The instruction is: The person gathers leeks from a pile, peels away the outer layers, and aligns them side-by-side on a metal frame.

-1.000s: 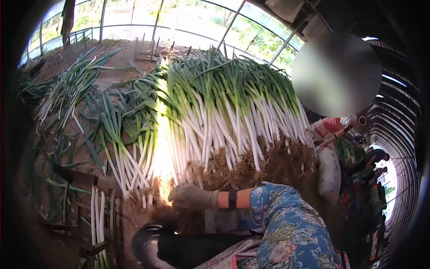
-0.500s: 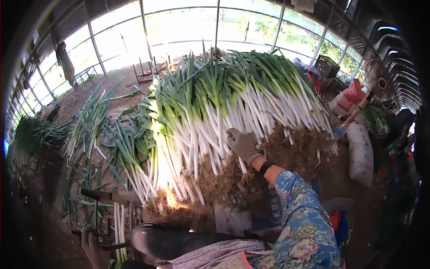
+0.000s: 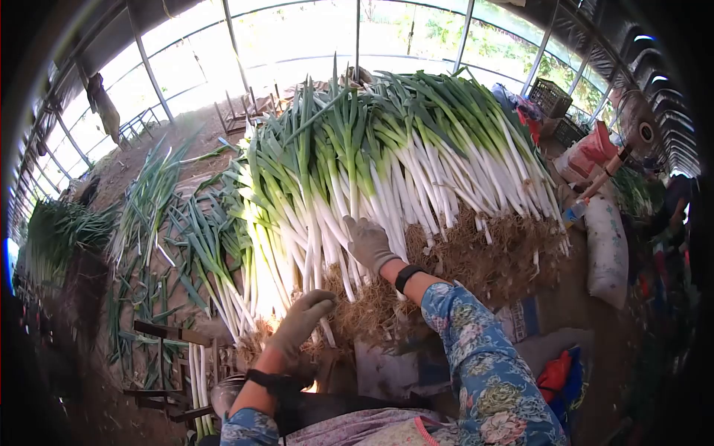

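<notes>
A broad pile of long green onions (image 3: 416,178) lies ahead, green leaves away from me, white stalks and brown roots (image 3: 491,249) toward me. My right hand (image 3: 370,244), in a light work glove, rests over white stalks left of the pile's middle. Its fingers are bent a little and apart, with no stalk visibly gripped. Lower left, my left hand (image 3: 301,321), also gloved, hovers near the roots with its fingers pointing right. It looks open and holds nothing visible; part of its fingers is hidden.
At lower left, a few green onions (image 3: 199,372) lie across a wooden frame (image 3: 167,331). Loose leaves (image 3: 152,193) are strewn at left. A filled white sack (image 3: 606,253) lies at right, with black crates (image 3: 550,98) behind. Red and blue cloth (image 3: 558,375) sits at lower right.
My right hand has moved left across the white stalks. My left hand has come up from the wooden frame at lower left to the near edge of the pile.
</notes>
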Demonstrator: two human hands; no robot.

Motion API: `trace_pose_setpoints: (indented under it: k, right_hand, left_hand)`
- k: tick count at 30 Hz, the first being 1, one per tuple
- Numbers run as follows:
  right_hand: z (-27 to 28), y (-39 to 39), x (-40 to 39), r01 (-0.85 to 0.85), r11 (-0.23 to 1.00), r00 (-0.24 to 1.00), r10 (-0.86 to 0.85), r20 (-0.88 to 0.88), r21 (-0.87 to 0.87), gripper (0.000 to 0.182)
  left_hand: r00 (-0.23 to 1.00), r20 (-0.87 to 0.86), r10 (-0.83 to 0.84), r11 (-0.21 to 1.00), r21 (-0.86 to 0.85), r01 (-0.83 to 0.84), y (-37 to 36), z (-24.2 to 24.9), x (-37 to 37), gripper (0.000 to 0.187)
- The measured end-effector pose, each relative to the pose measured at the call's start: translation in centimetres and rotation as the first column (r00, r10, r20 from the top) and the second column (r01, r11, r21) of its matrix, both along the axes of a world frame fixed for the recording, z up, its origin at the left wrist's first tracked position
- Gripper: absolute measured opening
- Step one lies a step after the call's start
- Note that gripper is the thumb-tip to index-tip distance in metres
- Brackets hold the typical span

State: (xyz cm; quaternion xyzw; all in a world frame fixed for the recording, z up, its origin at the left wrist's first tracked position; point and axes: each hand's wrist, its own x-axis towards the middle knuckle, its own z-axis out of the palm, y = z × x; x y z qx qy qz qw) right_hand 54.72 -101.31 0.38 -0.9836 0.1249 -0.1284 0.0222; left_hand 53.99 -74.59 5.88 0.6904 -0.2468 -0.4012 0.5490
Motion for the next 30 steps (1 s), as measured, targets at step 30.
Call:
trace_pose_setpoints:
  k: [30]
  right_hand:
    - [2.4,1.6,-1.8,-0.066,0.387,0.98,-0.15,0.133,0.92,0.038]
  left_hand:
    - [0.875,-0.389,0.287,0.909,-0.176,-0.377,-6.3,-2.3,-2.2,0.041]
